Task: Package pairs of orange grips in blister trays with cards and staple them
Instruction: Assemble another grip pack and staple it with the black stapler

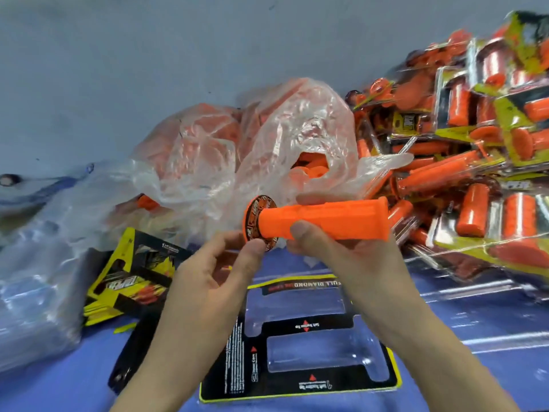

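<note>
Grip bag (237, 150) behind and packed heap (481, 150) right hem one blister tray (297, 346) on the bench (481, 331). Fingers of the right hand (335, 257) wrap one orange grip (326, 221); fingers of the left hand (208, 272) pinch its flanged end.

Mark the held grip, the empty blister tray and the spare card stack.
orange grip (332, 219), head view, middle of its barrel.
blister tray (318, 352), head view, floor of its near cavity.
card stack (133, 278), head view, top card's printed face.

Blister tray (312, 349) front centre; card stack (130, 281) left; plastic bag (252, 150) behind; finished packs (475, 144) right.
</note>
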A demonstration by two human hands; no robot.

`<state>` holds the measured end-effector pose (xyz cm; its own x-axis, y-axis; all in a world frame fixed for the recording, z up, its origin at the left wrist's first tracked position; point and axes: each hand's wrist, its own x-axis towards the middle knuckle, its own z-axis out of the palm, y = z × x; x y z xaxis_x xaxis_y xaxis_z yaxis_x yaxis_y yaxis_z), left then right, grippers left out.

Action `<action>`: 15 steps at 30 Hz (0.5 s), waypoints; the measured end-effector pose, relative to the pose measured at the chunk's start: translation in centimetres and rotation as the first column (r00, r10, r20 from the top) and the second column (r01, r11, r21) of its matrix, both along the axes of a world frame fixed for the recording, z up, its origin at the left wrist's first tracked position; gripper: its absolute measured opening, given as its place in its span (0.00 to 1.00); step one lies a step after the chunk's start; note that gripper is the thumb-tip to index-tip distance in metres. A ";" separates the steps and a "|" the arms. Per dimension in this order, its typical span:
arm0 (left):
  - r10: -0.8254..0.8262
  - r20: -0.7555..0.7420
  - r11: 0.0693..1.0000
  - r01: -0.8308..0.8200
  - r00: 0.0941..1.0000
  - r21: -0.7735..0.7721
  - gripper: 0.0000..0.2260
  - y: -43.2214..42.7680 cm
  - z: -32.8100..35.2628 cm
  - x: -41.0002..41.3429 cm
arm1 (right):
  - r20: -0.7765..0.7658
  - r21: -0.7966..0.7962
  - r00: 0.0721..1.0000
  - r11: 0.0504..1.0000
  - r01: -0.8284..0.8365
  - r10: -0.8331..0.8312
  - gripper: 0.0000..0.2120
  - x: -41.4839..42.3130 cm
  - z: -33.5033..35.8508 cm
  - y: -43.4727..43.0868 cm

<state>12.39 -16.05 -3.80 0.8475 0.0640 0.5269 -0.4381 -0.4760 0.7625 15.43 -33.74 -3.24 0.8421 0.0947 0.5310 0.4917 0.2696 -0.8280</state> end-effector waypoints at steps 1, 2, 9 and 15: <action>0.021 0.019 0.999 -0.021 1.000 -0.038 0.11 0.0 -0.7 0.1 | -0.017 -0.003 1.000 1.000 -0.006 0.006 0.08 0.1 -0.4 0.2; 0.054 0.026 0.997 -0.053 0.998 -0.047 0.09 -0.2 -0.7 -0.1 | -0.031 -0.005 0.999 1.000 -0.015 0.015 0.08 0.1 -0.6 0.5; 0.140 -0.064 0.970 -0.150 0.988 -0.192 0.09 -0.8 -0.7 -0.8 | -0.066 0.001 0.993 0.995 -0.098 0.097 0.15 0.1 -1.4 1.3; 0.171 -0.260 0.980 -0.191 0.950 -0.054 0.14 2.0 -0.8 -1.4 | -0.116 -0.024 0.981 0.988 0.151 -0.153 0.21 1.8 -0.9 -2.5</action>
